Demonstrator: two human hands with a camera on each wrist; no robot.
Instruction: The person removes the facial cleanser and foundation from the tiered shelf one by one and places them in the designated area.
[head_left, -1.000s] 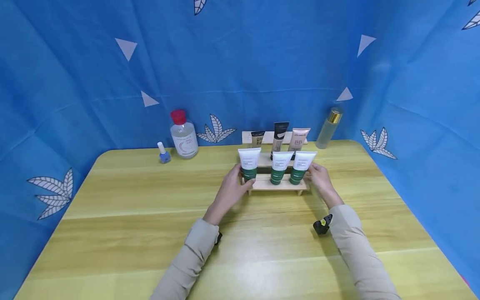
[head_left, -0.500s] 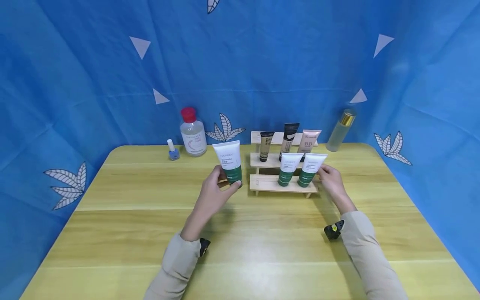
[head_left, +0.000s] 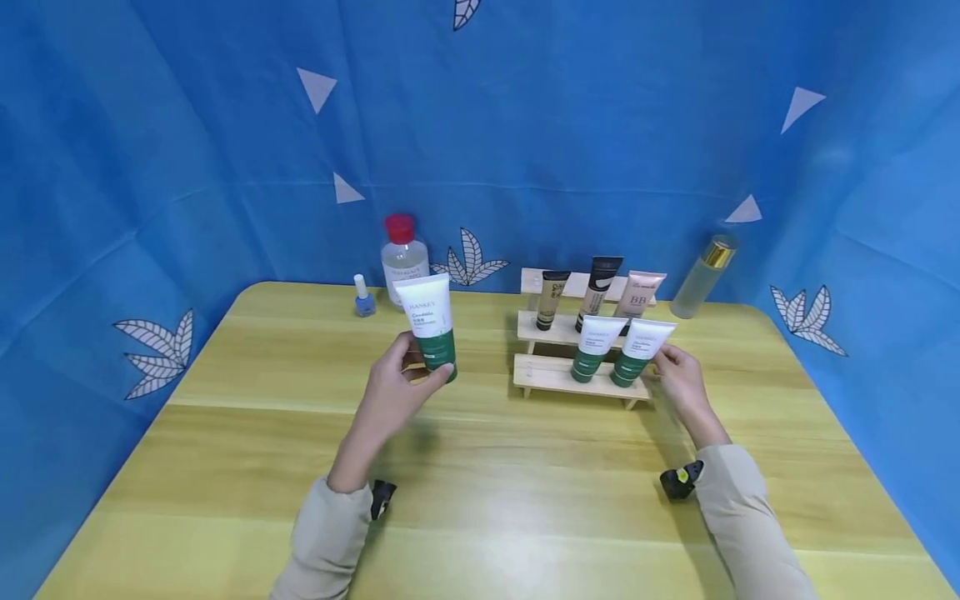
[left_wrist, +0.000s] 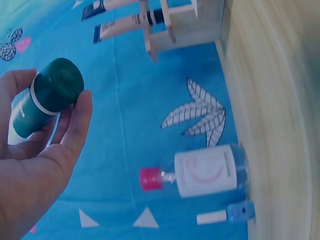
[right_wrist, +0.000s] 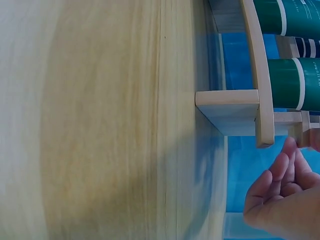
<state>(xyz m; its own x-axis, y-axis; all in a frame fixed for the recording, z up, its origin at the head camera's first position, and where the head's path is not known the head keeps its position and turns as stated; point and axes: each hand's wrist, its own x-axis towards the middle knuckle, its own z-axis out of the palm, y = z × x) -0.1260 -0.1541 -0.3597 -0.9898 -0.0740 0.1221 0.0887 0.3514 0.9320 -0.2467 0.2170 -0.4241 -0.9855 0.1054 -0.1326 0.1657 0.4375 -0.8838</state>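
My left hand (head_left: pixel 393 387) grips a white-and-green squeeze tube (head_left: pixel 427 321) by its green lower end, up off the table. In the left wrist view, the fingers curl round the green cap (left_wrist: pixel 65 80). A stepped wooden display rack (head_left: pixel 551 377) stands at the right, with two matching white-and-green tubes (head_left: pixel 596 348) on its lower step. Behind them, on the upper step, are a gold tube (head_left: pixel 551 302), a black-topped tube (head_left: pixel 597 292) and a pink BB tube (head_left: pixel 639 293). My right hand (head_left: pixel 684 385) pinches the rack's right end; its fingertips show there in the right wrist view.
A clear bottle with a red cap (head_left: pixel 400 229) and a small blue nail polish bottle (head_left: pixel 363 300) stand at the back left. A gold-capped bottle (head_left: pixel 701 279) stands behind the rack's right. A blue cloth (head_left: pixel 570 108) hangs behind the wooden table (head_left: pixel 510 500).
My left hand has lifted the tube off the left of the rack's lower step and carried it left. The right hand has stayed at the rack's right end. The head view has shifted.
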